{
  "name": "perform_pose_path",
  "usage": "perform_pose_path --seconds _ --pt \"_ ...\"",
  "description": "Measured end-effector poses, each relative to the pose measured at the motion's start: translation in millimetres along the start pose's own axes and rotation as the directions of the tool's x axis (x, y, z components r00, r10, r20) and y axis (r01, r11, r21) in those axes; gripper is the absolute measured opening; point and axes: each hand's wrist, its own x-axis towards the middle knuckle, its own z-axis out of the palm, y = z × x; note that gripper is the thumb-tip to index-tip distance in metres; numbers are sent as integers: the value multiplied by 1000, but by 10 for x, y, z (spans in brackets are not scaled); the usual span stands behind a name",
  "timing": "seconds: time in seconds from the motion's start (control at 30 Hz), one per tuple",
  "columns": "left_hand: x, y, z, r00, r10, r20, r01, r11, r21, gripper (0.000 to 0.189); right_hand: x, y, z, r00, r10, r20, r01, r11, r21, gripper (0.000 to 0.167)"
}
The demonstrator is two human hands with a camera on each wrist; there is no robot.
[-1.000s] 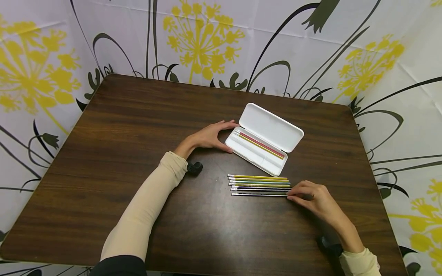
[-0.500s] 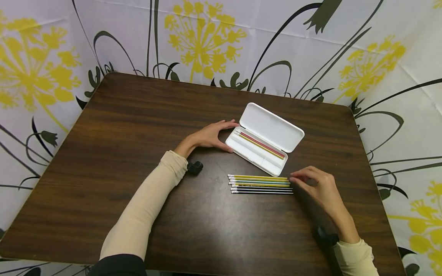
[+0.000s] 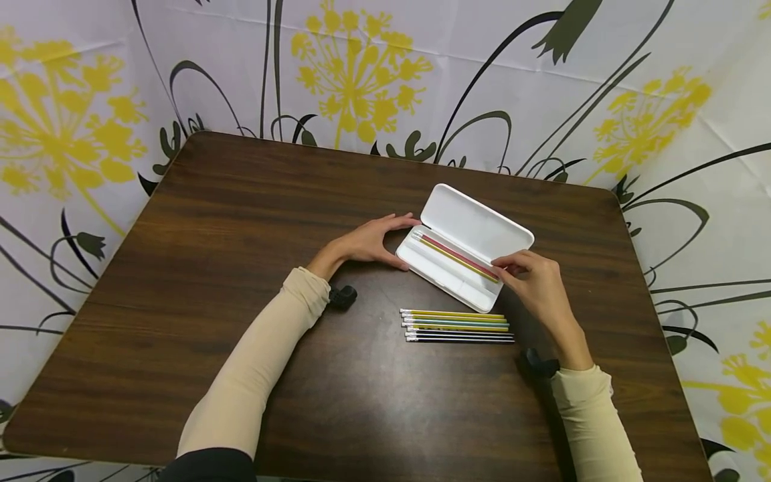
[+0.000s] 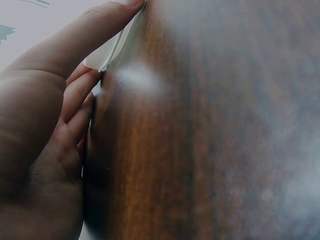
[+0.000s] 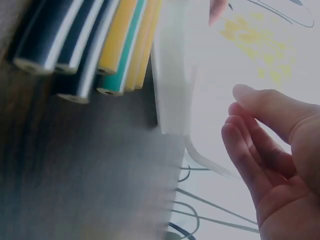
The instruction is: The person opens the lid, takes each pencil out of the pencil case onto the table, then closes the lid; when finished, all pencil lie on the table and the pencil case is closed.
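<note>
the wide-spread left hand (image 3: 369, 242) is touching the case (image 3: 442, 276) while the narrowed right hand (image 3: 538, 284) is adjoining pencils (image 3: 458, 257) inside, grip indeterminate.

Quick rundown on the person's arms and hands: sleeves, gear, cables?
Left hand and right hand: ungloved. Left sleeve and right sleeve: cream, with black fabric above the left one. Left camera and right camera: small, black, wrist-worn. No cables or markings visible.

A cloth (image 3: 470, 40) with yellow flowers (image 3: 361, 73) lines the top, left and right; a brown table (image 3: 241, 201) spans the centre.
</note>
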Motion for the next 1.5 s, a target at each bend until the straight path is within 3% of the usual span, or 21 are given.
perform_pose_path --seconds 0.27,0.47,0.7,0.87,1.07,1.33,1.5 --pt "2 26 -11 1000 -23 5 23 1000 -5 93 31 -20 98 992 -29 124 45 991 -128 11" --pt "2 3 -1 1000 3 1 -3 1000 -5 93 12 -63 208 984 -49 174 86 973 -213 12" --pt "-21 -4 -13 1000 -6 -9 6 1000 -10 93 29 -96 246 977 -28 210 77 970 -229 10" --pt "-15 7 -8 1000 -6 -3 6 1000 -3 93 29 -83 219 978 14 210 26 982 -186 8" --pt "-12 42 -8 1000 -7 3 7 1000 -13 93 -23 -32 96 993 25 115 -16 997 -74 8" --pt "-17 56 -3 1000 -23 7 23 999 -27 92 -66 -68 -258 999 -37 35 30 984 178 22" --pt "-12 45 0 1000 -25 4 25 999 -28 92 -49 -291 -469 996 -89 31 80 969 232 24"
